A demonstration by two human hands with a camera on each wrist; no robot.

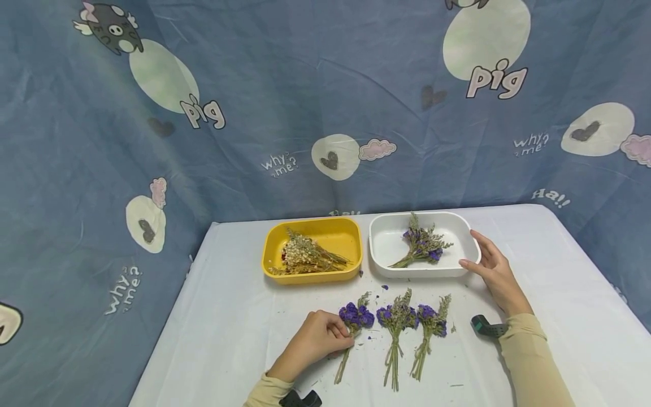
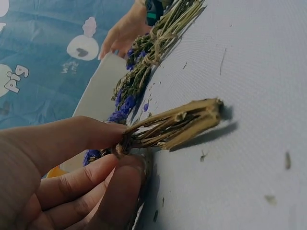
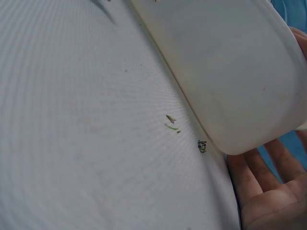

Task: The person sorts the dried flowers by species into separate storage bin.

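Observation:
My left hand (image 1: 320, 341) pinches a small bunch of dried purple flowers (image 1: 357, 315) between thumb and fingers, just below the blooms. In the left wrist view its cut stems (image 2: 187, 122) point away from the fingers, close over the white cloth. At the back right, my right hand (image 1: 495, 274) holds the right end of a white tray (image 1: 381, 270), thumb at the front corner and a finger on the side rim. Its other fingers lie against the tray's outer wall in the right wrist view. Inside the tray sits another purple bunch (image 1: 421, 247).
Two tied purple bunches, a middle one (image 1: 394, 333) and a right one (image 1: 429, 328), lie beside the left hand. A yellow tray (image 1: 269, 277) with dried pale flowers (image 1: 305, 254) stands left of the white one. Loose petals and stem bits dot the cloth. A patterned blue curtain (image 1: 285, 73) hangs behind.

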